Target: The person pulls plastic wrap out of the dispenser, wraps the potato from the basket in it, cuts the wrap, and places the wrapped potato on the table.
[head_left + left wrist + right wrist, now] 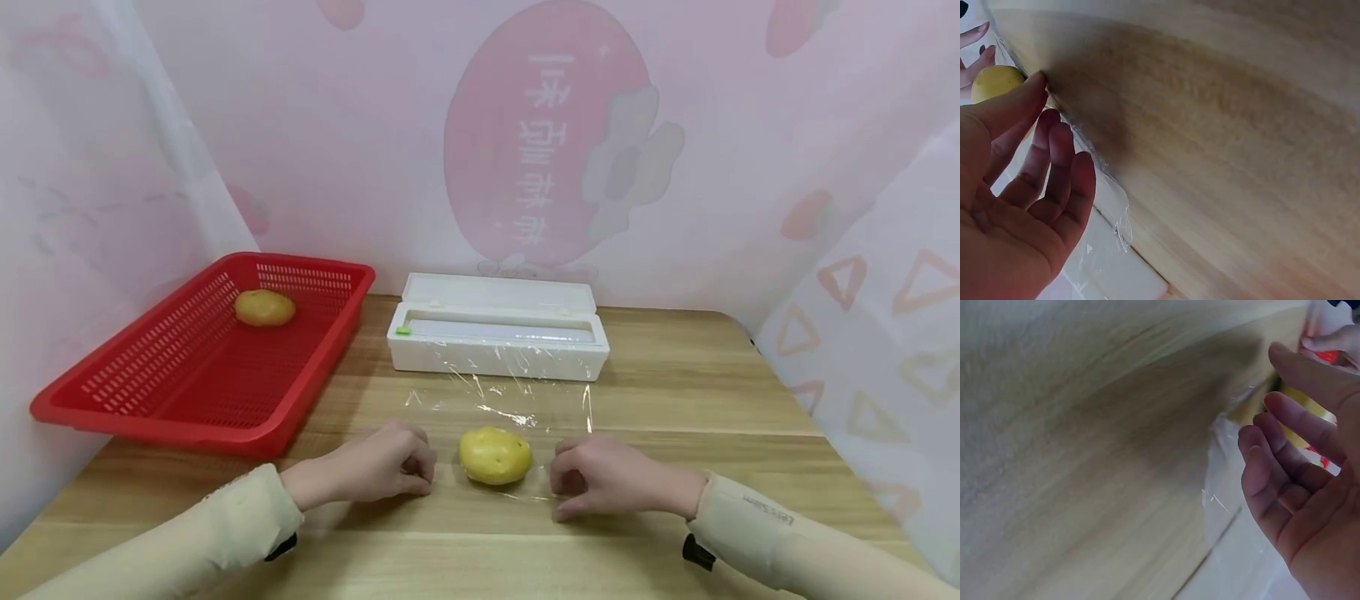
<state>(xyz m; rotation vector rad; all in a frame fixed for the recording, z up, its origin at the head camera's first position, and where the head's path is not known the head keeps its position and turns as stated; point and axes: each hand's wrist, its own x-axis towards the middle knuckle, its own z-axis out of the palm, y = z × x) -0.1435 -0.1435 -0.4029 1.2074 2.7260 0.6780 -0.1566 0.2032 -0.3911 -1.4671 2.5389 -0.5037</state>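
Note:
A yellow potato (495, 456) lies between the two hands on a sheet of clear plastic wrap (517, 408), which spreads across the table from the white wrap box (498, 361). To its left, my left hand (386, 462) rests low over the table, fingers loosely bent and fingertips right at the wrap's edge. My right hand (607, 477) is on the other side, thumb apart from its bent fingers, close to the wrap's near right corner. The right wrist view shows a crumpled wrap edge (1219, 450) beside those fingers.
At the left stands a red plastic basket (300, 400) with another potato (264, 307) inside. The wrap box's lid (498, 292) is raised at the back, with a white roll (498, 330) and a green slider (403, 330) showing. A printed curtain (360, 167) hangs behind the table.

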